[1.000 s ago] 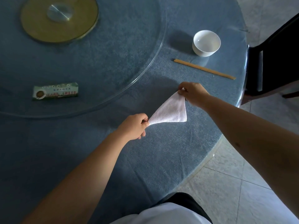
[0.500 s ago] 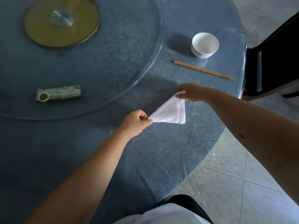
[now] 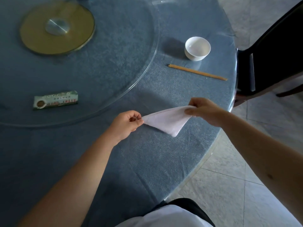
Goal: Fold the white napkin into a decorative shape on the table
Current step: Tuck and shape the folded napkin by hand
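Note:
The white napkin [image 3: 167, 121] is folded into a triangle and stretched between both hands just above the blue tablecloth [image 3: 147, 161]. My left hand [image 3: 126, 123] pinches its left corner between thumb and fingers. My right hand [image 3: 203, 110] grips the right corner. The long edge runs between the two hands and the third corner points down toward me, near the cloth.
A white bowl [image 3: 197, 48] and a pair of wooden chopsticks [image 3: 196, 72] lie beyond the napkin. A glass turntable [image 3: 114, 63] with a gold hub [image 3: 57, 28] carries a green packet [image 3: 55, 99]. A dark chair [image 3: 270, 54] stands right of the table edge.
Both hands have turned the napkin: its long edge now runs nearly level between them, the right hand has come down and outward, and the free corner points toward me.

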